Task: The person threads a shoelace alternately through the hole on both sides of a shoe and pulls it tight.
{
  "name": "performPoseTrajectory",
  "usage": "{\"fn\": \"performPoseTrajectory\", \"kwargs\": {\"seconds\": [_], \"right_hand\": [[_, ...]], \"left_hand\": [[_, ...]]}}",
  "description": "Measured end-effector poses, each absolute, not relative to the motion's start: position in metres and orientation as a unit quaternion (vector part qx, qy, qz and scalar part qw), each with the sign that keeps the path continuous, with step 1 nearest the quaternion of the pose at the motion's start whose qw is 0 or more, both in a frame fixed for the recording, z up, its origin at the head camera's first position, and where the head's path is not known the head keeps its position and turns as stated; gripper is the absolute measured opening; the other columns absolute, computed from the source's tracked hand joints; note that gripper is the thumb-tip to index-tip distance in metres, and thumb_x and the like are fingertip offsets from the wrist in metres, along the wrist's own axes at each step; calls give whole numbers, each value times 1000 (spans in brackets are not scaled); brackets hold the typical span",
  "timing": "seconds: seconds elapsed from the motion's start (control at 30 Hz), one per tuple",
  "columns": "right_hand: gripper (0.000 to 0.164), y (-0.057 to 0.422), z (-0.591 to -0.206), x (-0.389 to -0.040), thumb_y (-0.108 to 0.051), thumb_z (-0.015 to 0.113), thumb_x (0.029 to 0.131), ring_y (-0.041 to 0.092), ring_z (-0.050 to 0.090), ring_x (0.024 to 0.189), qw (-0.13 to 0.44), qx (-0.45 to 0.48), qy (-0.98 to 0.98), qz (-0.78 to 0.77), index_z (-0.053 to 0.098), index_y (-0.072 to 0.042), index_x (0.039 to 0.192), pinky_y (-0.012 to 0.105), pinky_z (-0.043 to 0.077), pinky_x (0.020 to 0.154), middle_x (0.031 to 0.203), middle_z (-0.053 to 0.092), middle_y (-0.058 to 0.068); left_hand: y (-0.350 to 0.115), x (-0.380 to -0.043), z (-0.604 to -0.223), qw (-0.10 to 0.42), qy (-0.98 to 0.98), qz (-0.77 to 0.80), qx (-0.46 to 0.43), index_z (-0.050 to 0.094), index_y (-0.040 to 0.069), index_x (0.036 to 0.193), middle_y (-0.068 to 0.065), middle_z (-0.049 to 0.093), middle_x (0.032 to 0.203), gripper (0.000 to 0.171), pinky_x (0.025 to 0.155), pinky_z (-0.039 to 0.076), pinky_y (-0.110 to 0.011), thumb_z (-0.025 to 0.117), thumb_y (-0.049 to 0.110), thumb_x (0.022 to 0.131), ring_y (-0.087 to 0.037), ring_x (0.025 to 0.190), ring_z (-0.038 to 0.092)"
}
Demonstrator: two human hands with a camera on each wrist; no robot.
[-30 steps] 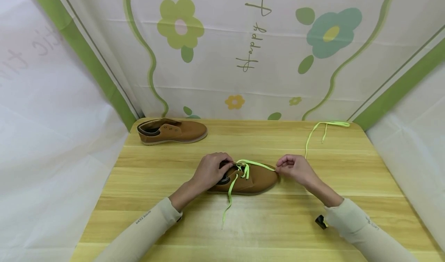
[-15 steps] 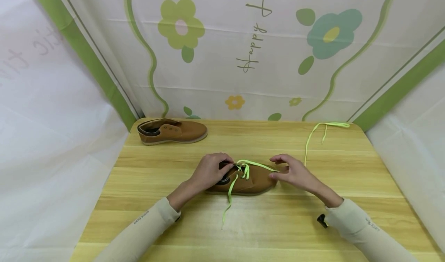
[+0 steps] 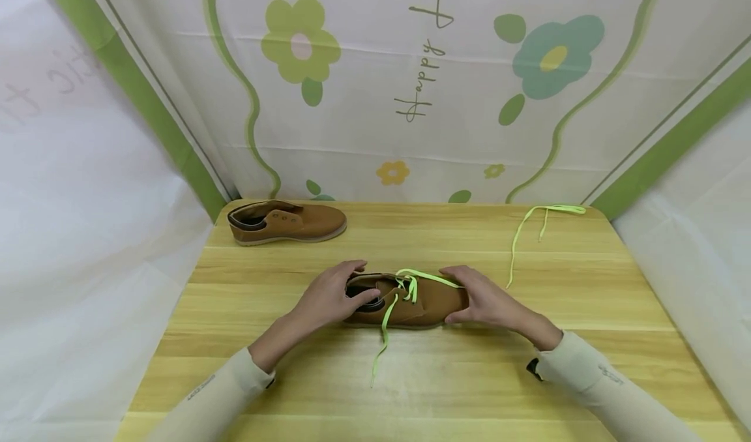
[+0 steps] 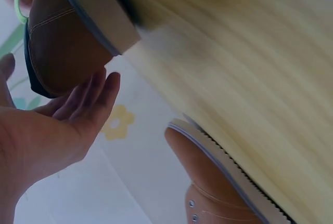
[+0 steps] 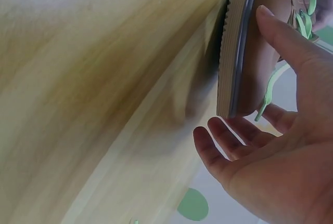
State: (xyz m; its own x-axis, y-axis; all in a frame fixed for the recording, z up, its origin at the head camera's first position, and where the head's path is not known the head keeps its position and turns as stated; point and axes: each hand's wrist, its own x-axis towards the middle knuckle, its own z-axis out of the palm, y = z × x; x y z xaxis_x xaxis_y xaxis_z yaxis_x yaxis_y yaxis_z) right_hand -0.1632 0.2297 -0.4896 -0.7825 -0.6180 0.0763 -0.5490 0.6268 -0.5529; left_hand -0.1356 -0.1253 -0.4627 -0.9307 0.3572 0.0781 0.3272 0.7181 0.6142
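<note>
A brown shoe (image 3: 437, 302) with neon-yellow laces (image 3: 384, 338) lies mid-table, toe to the right. One lace end hangs over its near side onto the wood; another runs along the toe. My left hand (image 3: 325, 295) is spread around the heel, thumb over the shoe's opening. In the left wrist view, those fingers (image 4: 96, 94) lie rather straight beside the heel, with the thumb held apart. My right hand (image 3: 487, 302) cups the toe, thumb on the near side and index finger on the far side. In the right wrist view the thumb (image 5: 281, 34) lies along the shoe's side.
A second brown shoe (image 3: 311, 223), without laces in its eyelets, stands at the table's back left. A loose neon-yellow lace (image 3: 516, 236) lies at the back right. Printed white cloth (image 3: 352, 122) hangs behind the wooden table (image 3: 446, 390) and along both sides.
My left hand has let go of the shoe's upper near the laces and slid left to the heel. My right hand has let go of the lace end and spread around the toe.
</note>
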Motion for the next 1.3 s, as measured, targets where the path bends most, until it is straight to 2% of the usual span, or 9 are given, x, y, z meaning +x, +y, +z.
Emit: {"fn": "performPoseTrajectory", "kwargs": {"seconds": [0.17, 0.37, 0.6, 0.73, 1.0, 1.3], "right_hand": [[93, 227, -491, -163, -26, 99, 74, 39, 60, 130, 54, -335, 899, -277, 52, 5, 148, 60, 47, 107, 141, 63, 19], [94, 226, -492, -163, -25, 100, 74, 36, 62, 127, 61, -338, 898, -277, 51, 5, 149, 57, 50, 104, 140, 64, 18], [93, 225, -492, -162, -24, 100, 74, 36, 64, 125, 60, -335, 899, -277, 52, 5, 148, 56, 52, 102, 139, 65, 18], [93, 226, -493, -162, -25, 101, 72, 35, 65, 122, 54, -334, 900, -275, 53, 4, 147, 54, 53, 100, 137, 66, 17], [92, 228, -489, -168, -26, 102, 70, 35, 67, 121, 38, -341, 900, -268, 57, 4, 144, 54, 54, 100, 135, 68, 17], [89, 234, -475, -195, -26, 102, 69, 33, 67, 118, 34, -335, 903, -265, 60, 1, 143, 53, 54, 99, 131, 69, 15]], "left_hand": [[-138, -130, -468, 53, 924, 333, 182, 56, 5, 151, -15, 63, 147, 87, 106, 52, -53, 81, 59, 88, -37, 132, 62], [-147, -127, -475, 74, 911, 354, 198, 56, 3, 148, -13, 70, 134, 90, 96, 57, -47, 97, 41, 77, -30, 117, 70], [-151, -130, -481, 82, 907, 354, 211, 57, 5, 142, -11, 72, 127, 86, 96, 57, -47, 101, 27, 71, -30, 114, 71], [-150, -131, -483, 81, 912, 344, 208, 58, 6, 140, -10, 73, 125, 86, 96, 57, -47, 102, 28, 70, -30, 113, 71], [-148, -135, -482, 55, 917, 329, 220, 60, 4, 134, -10, 75, 113, 78, 86, 60, -43, 101, 29, 72, -27, 101, 74], [-143, -166, -470, 55, 911, 343, 223, 58, 2, 135, -12, 74, 116, 79, 88, 60, -41, 100, 29, 74, -26, 104, 74]]}}
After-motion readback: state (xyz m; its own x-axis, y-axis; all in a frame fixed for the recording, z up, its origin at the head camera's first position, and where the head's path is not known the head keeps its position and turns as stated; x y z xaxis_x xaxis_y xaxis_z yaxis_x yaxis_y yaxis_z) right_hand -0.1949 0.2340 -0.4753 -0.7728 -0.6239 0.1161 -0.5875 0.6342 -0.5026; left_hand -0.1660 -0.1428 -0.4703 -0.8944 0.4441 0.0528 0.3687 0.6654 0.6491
